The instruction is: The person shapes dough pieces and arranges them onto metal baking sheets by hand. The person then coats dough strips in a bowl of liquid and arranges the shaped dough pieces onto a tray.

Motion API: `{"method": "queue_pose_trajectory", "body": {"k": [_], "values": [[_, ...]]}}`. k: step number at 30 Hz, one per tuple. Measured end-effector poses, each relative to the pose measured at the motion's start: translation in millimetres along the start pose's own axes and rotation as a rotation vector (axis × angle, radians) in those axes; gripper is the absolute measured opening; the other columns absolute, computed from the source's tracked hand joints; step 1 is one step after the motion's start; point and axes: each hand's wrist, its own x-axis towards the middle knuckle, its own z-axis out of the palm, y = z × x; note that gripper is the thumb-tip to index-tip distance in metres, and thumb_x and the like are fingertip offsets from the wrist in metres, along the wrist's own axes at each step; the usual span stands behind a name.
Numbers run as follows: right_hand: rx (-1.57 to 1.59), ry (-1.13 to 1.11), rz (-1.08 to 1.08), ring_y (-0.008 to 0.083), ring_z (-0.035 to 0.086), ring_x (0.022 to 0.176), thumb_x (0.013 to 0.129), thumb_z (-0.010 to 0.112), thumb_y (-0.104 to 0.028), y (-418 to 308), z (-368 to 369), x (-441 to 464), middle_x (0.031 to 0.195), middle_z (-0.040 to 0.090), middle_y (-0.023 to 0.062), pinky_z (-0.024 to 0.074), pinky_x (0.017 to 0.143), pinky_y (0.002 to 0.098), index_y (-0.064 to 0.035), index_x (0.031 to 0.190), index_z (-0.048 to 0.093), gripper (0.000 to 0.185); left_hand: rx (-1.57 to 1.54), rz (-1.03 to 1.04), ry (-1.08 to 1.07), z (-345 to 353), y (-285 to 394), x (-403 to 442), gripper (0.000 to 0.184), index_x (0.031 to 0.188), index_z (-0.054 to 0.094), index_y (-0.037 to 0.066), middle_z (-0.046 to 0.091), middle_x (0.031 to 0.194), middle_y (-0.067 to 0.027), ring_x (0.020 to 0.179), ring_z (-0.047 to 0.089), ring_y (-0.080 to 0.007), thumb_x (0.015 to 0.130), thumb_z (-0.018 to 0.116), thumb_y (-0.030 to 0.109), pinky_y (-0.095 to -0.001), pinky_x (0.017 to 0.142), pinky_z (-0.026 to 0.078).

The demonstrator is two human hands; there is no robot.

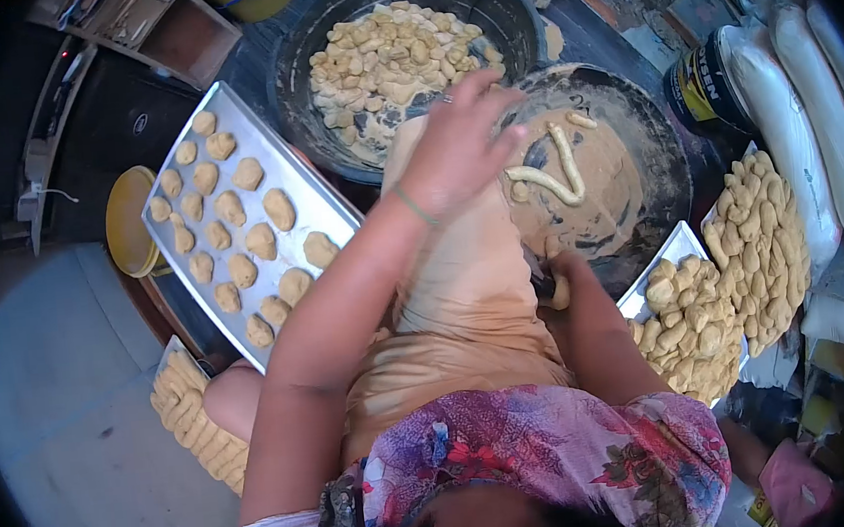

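My left hand (462, 145) is raised over the cloth on my lap, fingers spread, with nothing visible in it. Beyond it stands a dark tub (412, 154) holding many floury dough pieces (399, 55). My right hand (561, 269) is low at the near rim of a round black basin (666, 132); its fingers are mostly hidden. Inside the basin, on a floury bottom, lies a bent rope of dough (572, 175), with a short dough piece (581, 120) and a small lump (519, 193) close by.
At my left, a metal tray (279, 145) carries spaced dough lumps (229, 208), above a tray of twisted dough strips (195, 419). Heaped dough pieces (688, 325) sit at my right. A yellow bucket (132, 219), a dark paint bucket (703, 88) and filled white bags (781, 122) stand around.
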Motion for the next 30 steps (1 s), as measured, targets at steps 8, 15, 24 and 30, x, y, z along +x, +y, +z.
{"method": "queue_pose_trajectory", "body": {"k": [8, 15, 24, 30], "values": [[0.893, -0.54, -0.147, 0.0221, 0.06, 0.088, 0.08, 0.06, -0.017, -53, -90, -83, 0.103, 0.062, 0.0085, 0.0494, 0.079, 0.0373, -0.0021, 0.12, 0.059, 0.043, 0.141, -0.047, -0.306, 67, -31, -11, 0.026, 0.108, 0.063, 0.005, 0.058, 0.118, -0.0137, 0.103, 0.058, -0.0345, 0.089, 0.06, 0.022, -0.0449, 0.091, 0.046], [0.816, -0.392, -0.629, 0.0122, 0.059, 0.08, 0.08, 0.057, -0.015, -99, -221, -258, 0.099, 0.062, 0.0057, 0.0489, 0.066, 0.0253, -0.0012, 0.134, 0.05, 0.056, 0.099, -0.067, -0.321, 66, -34, -10, 0.023, 0.103, 0.063, 0.006, 0.062, 0.098, -0.0131, 0.097, 0.061, -0.0321, 0.088, 0.058, 0.023, -0.0431, 0.09, 0.047], [1.472, 0.078, -1.348, 0.0189, 0.06, 0.056, 0.094, 0.052, -0.021, -167, -295, -363, 0.091, 0.061, 0.0181, 0.0497, 0.045, 0.0282, -0.0027, 0.149, 0.024, 0.064, -0.295, -0.038, -0.596, 79, 3, -15, 0.068, 0.135, 0.048, 0.007, 0.055, 0.131, -0.013, 0.114, 0.059, -0.0234, 0.073, 0.075, 0.015, -0.0369, 0.102, 0.041], [1.558, 0.194, -1.927, 0.0234, 0.053, 0.07, 0.094, 0.039, -0.019, -140, -397, -383, 0.108, 0.055, 0.0231, 0.0527, 0.058, 0.0356, 0.0007, 0.128, 0.037, 0.039, -0.923, -0.173, -1.185, 131, 17, -25, 0.066, 0.132, 0.049, 0.003, 0.053, 0.134, -0.0169, 0.115, 0.056, -0.0226, 0.077, 0.08, 0.021, -0.0316, 0.099, 0.043]]}}
